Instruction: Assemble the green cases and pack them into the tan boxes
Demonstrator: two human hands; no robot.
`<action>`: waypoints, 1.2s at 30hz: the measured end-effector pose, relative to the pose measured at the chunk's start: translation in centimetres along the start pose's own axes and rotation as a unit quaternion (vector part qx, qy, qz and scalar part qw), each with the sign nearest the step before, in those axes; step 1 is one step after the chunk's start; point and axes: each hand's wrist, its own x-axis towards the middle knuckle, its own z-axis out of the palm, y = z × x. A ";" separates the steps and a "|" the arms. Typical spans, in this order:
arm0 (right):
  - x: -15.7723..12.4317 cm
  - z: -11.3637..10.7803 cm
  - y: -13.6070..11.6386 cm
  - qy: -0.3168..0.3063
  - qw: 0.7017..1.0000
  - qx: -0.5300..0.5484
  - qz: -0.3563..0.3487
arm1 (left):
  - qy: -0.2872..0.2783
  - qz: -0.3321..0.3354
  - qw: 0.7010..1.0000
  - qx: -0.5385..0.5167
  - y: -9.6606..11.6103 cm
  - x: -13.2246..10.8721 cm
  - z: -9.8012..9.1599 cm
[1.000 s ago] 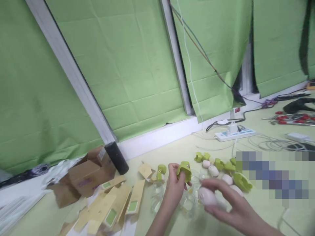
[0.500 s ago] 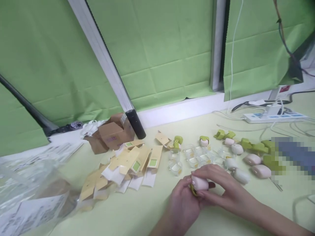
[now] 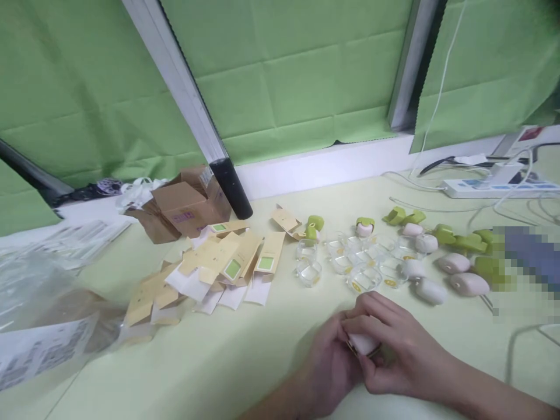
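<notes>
Low in the view, a small rounded pale pink case (image 3: 364, 344), much like an earbud case, is held between both my hands. A thin olive-green edge of a cover shows along its lower side. My left hand (image 3: 335, 364) cups it from the left with the fingers curled, and most of that grip is hidden. My right hand (image 3: 394, 344) closes over the case from the right, fingers across the top and thumb at the lower side. Just beyond my hands stand several clear plastic cases (image 3: 364, 276) with yellow marks.
Several pale cases (image 3: 470, 284) and green covers (image 3: 444, 233) lie at right near a blurred-out patch. Flattened cream boxes (image 3: 234, 268) are heaped left of centre. Behind them are a brown carton (image 3: 188, 204) and a black cylinder (image 3: 231, 188). A power strip (image 3: 494, 186) with cables is at back right.
My view has shifted, and my hands sit slightly lower. My right hand's fingers now wrap further over the pale case, covering more of it; less of the green cover shows.
</notes>
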 end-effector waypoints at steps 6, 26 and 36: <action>-0.3 -0.4 0.4 -0.039 0.999 0.006 0.008 | 0.003 -0.020 1.000 0.004 0.3 -0.2 0.2; 0.1 -3.6 1.6 -0.088 0.982 0.168 0.027 | -0.014 0.059 0.977 0.203 1.0 -1.4 0.2; 0.2 -4.0 2.2 -0.091 0.983 0.162 -0.008 | 0.026 0.058 0.955 0.290 1.2 -2.0 0.7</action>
